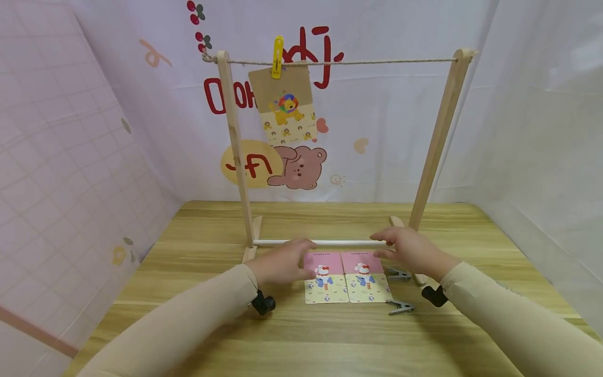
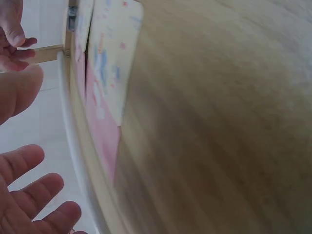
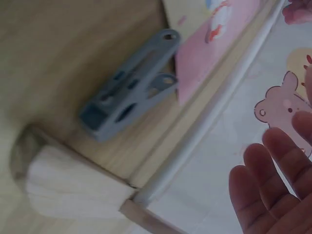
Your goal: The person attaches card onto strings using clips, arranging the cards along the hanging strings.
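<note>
My left hand (image 1: 281, 262) hovers by the left edge of a pink-and-yellow rabbit card (image 1: 334, 294), fingers loosely spread and holding nothing. A matching rabbit card (image 1: 374, 293) lies right beside it on the table. Over that card's upper right corner is my right hand (image 1: 416, 252), its fingers relaxed and apart in the right wrist view. Below the right hand lies a grey clothes peg (image 1: 398, 273), with a second grey clothes peg (image 1: 401, 307) nearer the front. From the twine (image 1: 377, 62) hangs a brown-and-cream lion card (image 1: 264, 86), tilted, held by a yellow clothes peg (image 1: 278, 55).
A wooden frame with a left post (image 1: 239, 152) and a right post (image 1: 438, 141) stands across the table (image 1: 301, 340). A white rod (image 1: 344, 243) joins the posts low down, just behind the rabbit cards. Printed cloth (image 1: 395, 120) hangs behind.
</note>
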Action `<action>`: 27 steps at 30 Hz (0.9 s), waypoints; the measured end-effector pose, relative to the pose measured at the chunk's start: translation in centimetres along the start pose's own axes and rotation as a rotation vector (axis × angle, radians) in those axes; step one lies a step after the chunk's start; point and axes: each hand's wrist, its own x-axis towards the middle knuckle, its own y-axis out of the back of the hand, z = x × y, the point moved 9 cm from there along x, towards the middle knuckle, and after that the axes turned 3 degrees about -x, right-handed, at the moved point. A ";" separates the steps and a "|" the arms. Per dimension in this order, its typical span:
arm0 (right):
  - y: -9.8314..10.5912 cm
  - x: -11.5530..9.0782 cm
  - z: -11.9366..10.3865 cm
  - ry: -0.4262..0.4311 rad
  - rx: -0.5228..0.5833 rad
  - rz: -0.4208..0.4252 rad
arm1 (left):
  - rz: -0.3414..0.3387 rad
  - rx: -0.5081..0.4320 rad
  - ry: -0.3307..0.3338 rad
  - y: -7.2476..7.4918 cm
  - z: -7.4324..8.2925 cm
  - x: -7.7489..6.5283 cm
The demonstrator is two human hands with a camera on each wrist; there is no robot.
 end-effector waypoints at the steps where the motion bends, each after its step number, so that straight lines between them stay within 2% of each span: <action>1: -0.3 -0.1 0.2 -0.005 0.002 -0.013 | -0.009 0.019 -0.002 -0.2 0.0 0.0; 5: -1.0 -0.7 0.9 -0.027 -0.002 -0.067 | -0.037 0.074 -0.016 -1.1 -0.2 0.2; 13: -2.4 -1.6 2.2 -0.113 0.006 -0.193 | -0.108 0.112 -0.011 -2.6 -0.6 0.0; 21: -3.1 -2.1 1.7 -0.005 0.014 -0.195 | -0.154 0.160 -0.008 -3.3 -0.9 -0.3; 27: -4.0 -2.1 2.5 -0.031 -0.037 -0.212 | -0.163 0.152 0.003 -3.2 -0.9 -0.4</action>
